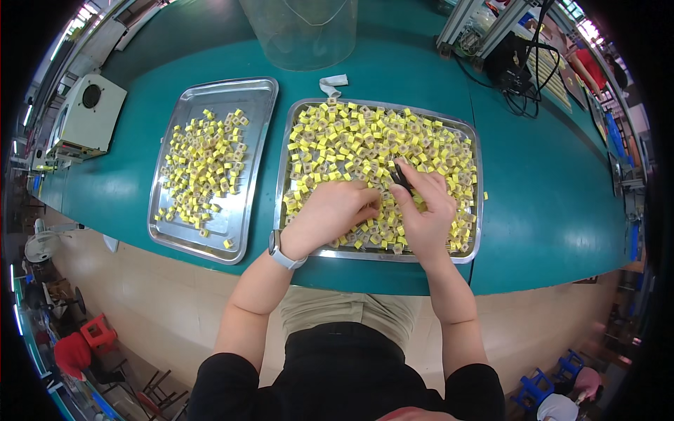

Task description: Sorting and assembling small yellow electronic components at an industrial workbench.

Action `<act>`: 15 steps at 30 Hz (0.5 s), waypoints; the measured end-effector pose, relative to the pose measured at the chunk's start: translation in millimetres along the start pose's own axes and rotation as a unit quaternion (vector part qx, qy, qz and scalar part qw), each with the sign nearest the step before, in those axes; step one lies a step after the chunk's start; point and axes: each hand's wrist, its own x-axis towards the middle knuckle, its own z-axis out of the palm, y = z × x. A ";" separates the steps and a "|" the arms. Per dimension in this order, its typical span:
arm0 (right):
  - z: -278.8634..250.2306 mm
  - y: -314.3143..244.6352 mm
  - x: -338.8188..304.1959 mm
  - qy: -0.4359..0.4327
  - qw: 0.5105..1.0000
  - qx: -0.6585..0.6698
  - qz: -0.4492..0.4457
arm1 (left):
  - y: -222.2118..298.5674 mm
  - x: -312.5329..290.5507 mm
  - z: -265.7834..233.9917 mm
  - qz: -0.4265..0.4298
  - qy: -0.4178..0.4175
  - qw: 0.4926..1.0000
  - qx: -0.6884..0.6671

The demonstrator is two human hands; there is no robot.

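Note:
Small yellow-and-tan block-shaped parts with thin metal pins [337, 144] cover most of the right metal tray [479, 203]. Over the front middle of that tray, my left hand [339, 210] bends down with its fingers curled together among the parts. Whatever its fingertips hold is hidden beneath the hand. My right hand [430, 210], just to its right, grips a small black tool [400, 175] between thumb and fingers; the tool's exact kind cannot be made out. A light-banded watch [286, 258] is on my left wrist.
To the left lies a second metal tray [263, 98] with a looser heap of similar parts. A clear bucket [302, 35] and a crumpled white strip [333, 85] are behind. A beige box [88, 116] stands far left, black cables [523, 77] far right. One part [485, 196] lies outside the right tray.

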 end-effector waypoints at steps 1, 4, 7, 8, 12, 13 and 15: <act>-0.1 -0.3 0.0 -0.003 1.000 0.000 0.003 | -0.2 -0.5 -0.6 0.002 0.004 1.000 -0.005; -0.2 0.0 -0.5 -0.009 1.000 -0.001 0.005 | 2.8 1.8 -2.0 -0.011 0.065 0.989 -0.136; 0.1 -0.4 0.6 -0.010 1.000 -0.006 0.001 | 2.6 3.5 -7.2 -0.052 0.092 0.950 -0.292; -0.3 -0.9 0.9 -0.010 1.000 -0.009 -0.002 | 1.3 4.3 -8.1 -0.051 0.091 0.950 -0.293; 1.4 -0.5 -0.9 -0.036 0.999 -0.020 -0.007 | -1.7 3.8 -11.0 -0.134 0.073 0.878 -0.453; 2.5 -0.9 -1.3 -0.038 0.999 -0.019 -0.014 | -1.5 3.7 -11.2 -0.145 0.070 0.836 -0.525; 4.1 -1.5 -2.2 -0.039 0.999 -0.019 -0.022 | -1.9 4.0 -9.7 -0.147 0.090 0.821 -0.545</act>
